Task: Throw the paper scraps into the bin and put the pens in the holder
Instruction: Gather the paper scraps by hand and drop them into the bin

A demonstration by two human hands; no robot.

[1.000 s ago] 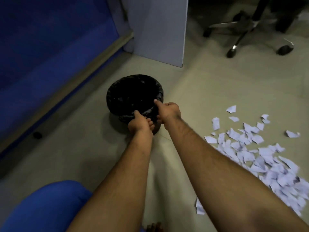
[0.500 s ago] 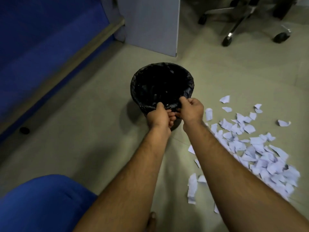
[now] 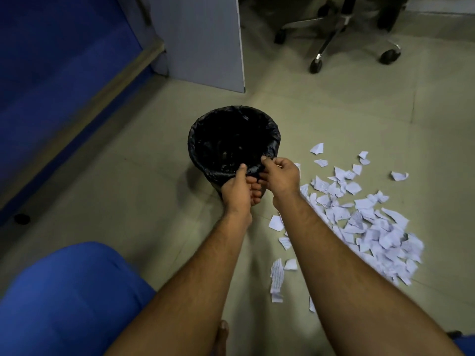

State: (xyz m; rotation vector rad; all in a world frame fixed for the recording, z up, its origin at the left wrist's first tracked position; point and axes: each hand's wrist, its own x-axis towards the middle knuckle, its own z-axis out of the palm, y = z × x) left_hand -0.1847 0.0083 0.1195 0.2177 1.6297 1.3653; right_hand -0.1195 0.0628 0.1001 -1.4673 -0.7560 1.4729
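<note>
Black-lined bin point(image 3: 232, 124) on the floor, both my hands at its near rim.
My left hand point(image 3: 235, 187) grips the liner edge; my right hand point(image 3: 280, 176) pinches it just beside; paper scraps point(image 3: 365, 219) lie scattered right of the bin.

bin liner point(image 3: 205, 160): glossy crinkled black plastic | scraps point(image 3: 370, 227): matt printed paper | floor point(image 3: 334, 111): smooth tile

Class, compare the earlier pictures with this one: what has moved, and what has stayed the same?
The bin has been drawn rightward, closer to the paper scraps. Both the left hand and right hand keep their grip on its near rim. The scraps stay on the floor.
</note>
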